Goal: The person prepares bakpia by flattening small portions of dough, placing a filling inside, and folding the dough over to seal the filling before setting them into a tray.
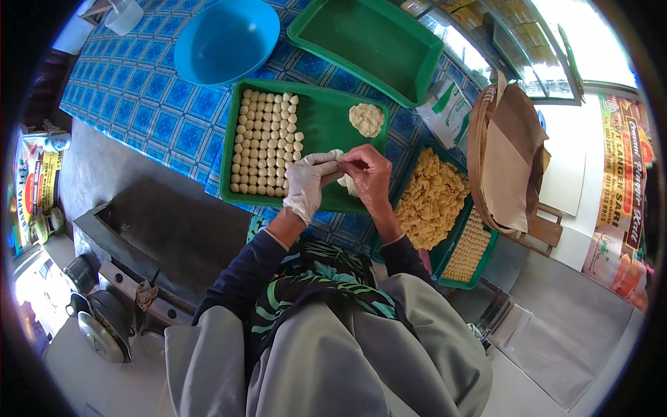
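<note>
Over a green tray point(326, 203), my two hands meet with their fingertips together. My left hand point(304, 184) wears a white glove, its fingers closed in a pinch. My bare right hand point(370, 179) pinches against it at what looks like a small bit of white dough, mostly hidden by the fingers. More white dough point(347, 184) shows beside the right palm; I cannot tell whether it is held or lies in the tray. Rows of small round dough balls point(264, 142) fill the tray's left part. A rough pale lump of dough point(366, 119) sits at its far right.
A blue basin point(226, 42) and a second green tray point(365, 45) stand behind. To the right are yellow crumbly filling point(431, 198), a tray of small yellowish balls point(469, 254), a plastic bag point(446, 111) and a round woven tray point(479, 146) with brown paper. Pots point(108, 316) stand lower left.
</note>
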Tool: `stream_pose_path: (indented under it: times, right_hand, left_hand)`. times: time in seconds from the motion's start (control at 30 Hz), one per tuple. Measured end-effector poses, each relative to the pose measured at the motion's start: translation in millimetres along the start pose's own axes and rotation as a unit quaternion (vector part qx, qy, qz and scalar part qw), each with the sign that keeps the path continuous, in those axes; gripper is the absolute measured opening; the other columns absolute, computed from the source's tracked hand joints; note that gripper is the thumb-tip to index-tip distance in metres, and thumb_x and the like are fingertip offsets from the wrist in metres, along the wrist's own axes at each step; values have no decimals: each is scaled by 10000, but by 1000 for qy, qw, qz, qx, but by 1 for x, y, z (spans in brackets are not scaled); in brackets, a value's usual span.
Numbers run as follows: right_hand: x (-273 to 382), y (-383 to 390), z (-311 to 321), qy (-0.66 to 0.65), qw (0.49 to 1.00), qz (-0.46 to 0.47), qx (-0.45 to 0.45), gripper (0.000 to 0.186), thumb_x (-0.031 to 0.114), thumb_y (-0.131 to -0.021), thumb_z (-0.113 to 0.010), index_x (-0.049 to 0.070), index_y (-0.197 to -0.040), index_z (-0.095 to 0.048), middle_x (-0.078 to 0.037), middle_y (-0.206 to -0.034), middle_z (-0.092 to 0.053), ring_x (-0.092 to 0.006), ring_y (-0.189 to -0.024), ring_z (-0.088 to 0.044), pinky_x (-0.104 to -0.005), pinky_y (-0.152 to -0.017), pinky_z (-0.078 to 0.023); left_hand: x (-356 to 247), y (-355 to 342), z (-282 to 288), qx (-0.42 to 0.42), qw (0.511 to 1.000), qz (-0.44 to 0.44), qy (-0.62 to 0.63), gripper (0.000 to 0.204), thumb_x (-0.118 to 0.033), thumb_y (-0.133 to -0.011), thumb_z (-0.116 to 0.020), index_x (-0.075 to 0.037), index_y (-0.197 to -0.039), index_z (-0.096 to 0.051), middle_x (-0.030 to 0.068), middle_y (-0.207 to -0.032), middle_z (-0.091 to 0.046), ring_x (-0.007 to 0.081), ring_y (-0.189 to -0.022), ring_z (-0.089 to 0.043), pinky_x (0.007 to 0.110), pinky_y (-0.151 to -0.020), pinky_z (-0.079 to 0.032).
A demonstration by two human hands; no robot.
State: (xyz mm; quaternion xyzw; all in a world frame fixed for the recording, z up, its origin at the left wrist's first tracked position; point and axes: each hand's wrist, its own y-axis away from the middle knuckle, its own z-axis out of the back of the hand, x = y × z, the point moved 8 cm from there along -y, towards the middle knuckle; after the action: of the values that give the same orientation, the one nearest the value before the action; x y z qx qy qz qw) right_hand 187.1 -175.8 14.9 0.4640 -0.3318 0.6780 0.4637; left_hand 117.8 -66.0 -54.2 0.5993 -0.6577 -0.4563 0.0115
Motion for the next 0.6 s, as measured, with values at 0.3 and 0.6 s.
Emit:
stream_pose_path:
  times: [0.3,0.6]
  right_hand:
    - [-26,-7,-4,-36,995,-46,-85,50,1,-751,-707,-11,-800,-709,-65,-766,-656,-123,-637,-624,-252,-546,-493]
    - [-14,-14,-12,-93,985,-121,86,158,-41,-773,-669,-18,-926,-704,-83,-742,-680,-125,-639,-638,-264,-543,-522]
  left_hand:
    - [-12,35,-34,-20,964,-219,-150,620,130,-836,-425,37,-1439,-310,183,-1333,-524,215,-1201,-531,279,-1037,-368]
    - [-26,9,-2,67,992,49,-95,275,-114,-906,-610,50,-1126,-631,125,-1005,-686,185,-908,-671,297,-769,-554]
